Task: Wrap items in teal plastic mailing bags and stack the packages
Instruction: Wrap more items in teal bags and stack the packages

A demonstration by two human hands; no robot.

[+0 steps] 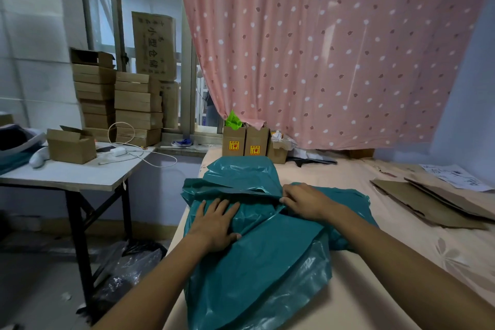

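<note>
A heap of teal plastic mailing bags point(257, 262) lies on the peach bed sheet point(388, 289) in front of me. My left hand point(217, 225) presses flat, fingers spread, on the left part of the teal plastic. My right hand point(302, 201) pinches a folded edge of a teal bag at the heap's middle. More teal plastic point(241, 171) bulges behind the hands, and another piece point(348, 201) spreads to the right. Whatever is inside the bags is hidden.
Two small cardboard boxes with yellow-red labels point(245, 142) stand at the bed's far edge under a pink dotted curtain point(321, 48). Flat cardboard sheets point(434, 203) lie on the right. A white table point(80, 171) with a box, charger and cable stands left; stacked cartons point(120, 102) behind it.
</note>
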